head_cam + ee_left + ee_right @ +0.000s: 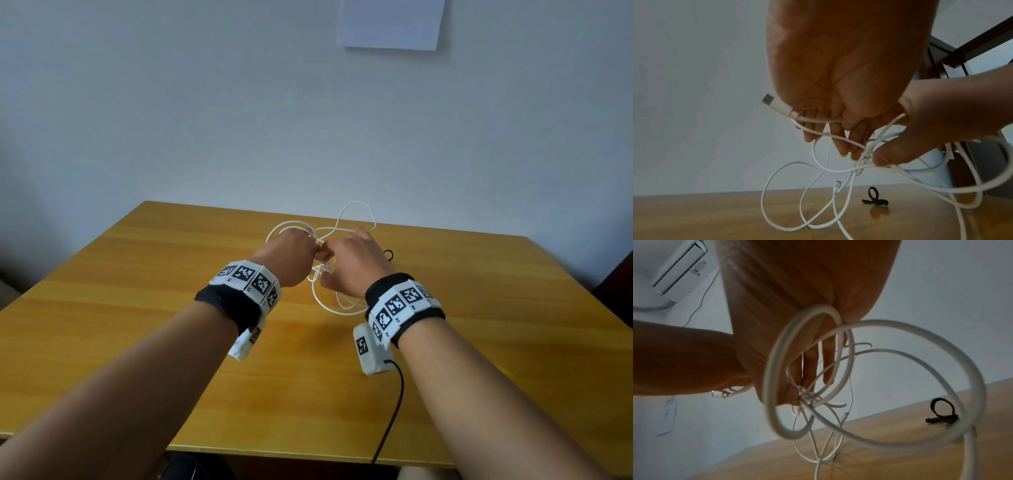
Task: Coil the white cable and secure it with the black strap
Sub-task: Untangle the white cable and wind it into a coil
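**Two hands hold one loose white cable above the table**

There are two hands, one white cable and one black strap. Nearest in the head view, each wrist wears a band with printed markers. The left hand [291, 257] and the right hand [352, 263] are raised above the wooden table [171, 308], close together. The left wrist view shows what the head view hides: the left fingers [838, 142] are curled around the cable [789, 227] near one plug [774, 104], and the right thumb [892, 154] pinches several crossing loops. The cable is thin and still untidy, its loops hanging down to the table. Farther off, the black strap [874, 197] lies on the table in a small loop, touched by no hand. On the wall behind hangs a sheet of paper [390, 24]. Only the right wrist view shows an air conditioner [680, 266].
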Demonstrator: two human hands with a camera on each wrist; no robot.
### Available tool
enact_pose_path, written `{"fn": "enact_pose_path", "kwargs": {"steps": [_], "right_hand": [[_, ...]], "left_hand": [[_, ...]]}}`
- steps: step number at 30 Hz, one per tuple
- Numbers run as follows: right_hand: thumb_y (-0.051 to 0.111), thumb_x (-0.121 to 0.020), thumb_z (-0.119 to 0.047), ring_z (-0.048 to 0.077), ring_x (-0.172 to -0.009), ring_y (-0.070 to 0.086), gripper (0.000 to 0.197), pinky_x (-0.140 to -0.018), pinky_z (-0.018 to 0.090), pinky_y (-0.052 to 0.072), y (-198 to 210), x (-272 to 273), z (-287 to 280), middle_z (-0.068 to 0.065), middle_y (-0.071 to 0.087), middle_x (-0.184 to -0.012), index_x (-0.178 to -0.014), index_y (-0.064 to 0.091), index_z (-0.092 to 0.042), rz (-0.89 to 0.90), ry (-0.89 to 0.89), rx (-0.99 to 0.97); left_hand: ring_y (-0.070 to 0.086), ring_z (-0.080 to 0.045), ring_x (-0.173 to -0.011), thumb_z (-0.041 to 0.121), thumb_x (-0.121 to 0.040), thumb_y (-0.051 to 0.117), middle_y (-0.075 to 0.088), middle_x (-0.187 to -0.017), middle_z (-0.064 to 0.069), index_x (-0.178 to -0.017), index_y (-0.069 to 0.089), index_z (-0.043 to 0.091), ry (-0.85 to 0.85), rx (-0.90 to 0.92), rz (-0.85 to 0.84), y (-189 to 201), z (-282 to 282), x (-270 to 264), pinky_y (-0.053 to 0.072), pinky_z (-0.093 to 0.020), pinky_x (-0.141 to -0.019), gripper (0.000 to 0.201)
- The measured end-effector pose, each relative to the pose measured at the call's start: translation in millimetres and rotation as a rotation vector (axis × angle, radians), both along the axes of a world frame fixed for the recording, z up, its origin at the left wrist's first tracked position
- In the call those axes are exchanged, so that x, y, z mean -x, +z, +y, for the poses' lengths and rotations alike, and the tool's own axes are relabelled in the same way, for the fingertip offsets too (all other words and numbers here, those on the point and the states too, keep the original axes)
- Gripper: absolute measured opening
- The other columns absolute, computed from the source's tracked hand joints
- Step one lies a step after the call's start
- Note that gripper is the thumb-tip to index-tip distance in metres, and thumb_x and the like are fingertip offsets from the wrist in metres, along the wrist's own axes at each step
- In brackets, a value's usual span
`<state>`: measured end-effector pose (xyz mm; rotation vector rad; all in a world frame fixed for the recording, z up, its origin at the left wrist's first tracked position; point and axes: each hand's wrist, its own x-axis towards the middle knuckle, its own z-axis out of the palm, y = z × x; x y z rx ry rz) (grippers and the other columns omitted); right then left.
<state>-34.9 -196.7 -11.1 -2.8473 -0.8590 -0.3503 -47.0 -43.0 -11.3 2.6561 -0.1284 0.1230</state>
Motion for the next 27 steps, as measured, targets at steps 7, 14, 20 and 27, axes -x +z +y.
{"fn": "enact_pose_path", "kwargs": {"steps": [7,14,20,27], "right_hand": [[0.065,-0.087,-0.04,0.015,-0.108,0.066,0.023,-0.122,0.044,0.021,1.4,2.6,-9.1,-0.011,0.076,-0.109,-0.106,0.075,-0.033,-0.01,-0.064,0.029],[0.067,-0.087,-0.051,0.017,-0.105,0.066,0.031,-0.116,0.045,0.031,-1.7,-1.1,-26.8,-0.008,0.076,-0.109,-0.11,0.076,-0.033,0.076,-0.205,0.067],[0.065,-0.091,-0.049,0.021,-0.108,0.068,0.033,-0.109,0.044,0.035,-6.7,-9.7,-38.7,-0.007,0.076,-0.113,-0.119,0.072,-0.034,0.093,-0.329,0.07],[0.052,-0.101,-0.04,0.025,-0.098,0.069,0.024,-0.112,0.049,0.032,-10.3,-18.2,-44.9,-0.002,0.073,-0.101,-0.114,0.07,-0.03,0.084,-0.473,0.149]], "left_hand": [[0.062,-0.03,-0.092,0.005,-0.099,0.033,0.065,-0.093,-0.014,-0.097,0.061,0.007,-0.002,-0.023,-0.068,-2.5,2.7,2.5,0.046,-0.04,-0.101,0.028],[0.047,-0.023,-0.063,0.021,-0.107,0.029,0.046,-0.067,-0.002,-0.066,0.045,0.012,0.14,0.033,-0.176,1.6,12.4,5.9,0.034,-0.033,-0.062,0.046],[0.047,-0.025,-0.052,0.022,-0.103,0.029,0.05,-0.055,-0.008,-0.057,0.047,0.006,0.192,0.052,-0.26,9.6,10.7,7.8,0.026,-0.031,-0.049,0.052],[0.03,-0.024,-0.053,0.019,-0.096,0.036,0.034,-0.057,-0.006,-0.06,0.03,0.014,0.277,0.31,-0.135,22.7,4.1,12.9,0.026,-0.031,-0.052,0.037]]}}
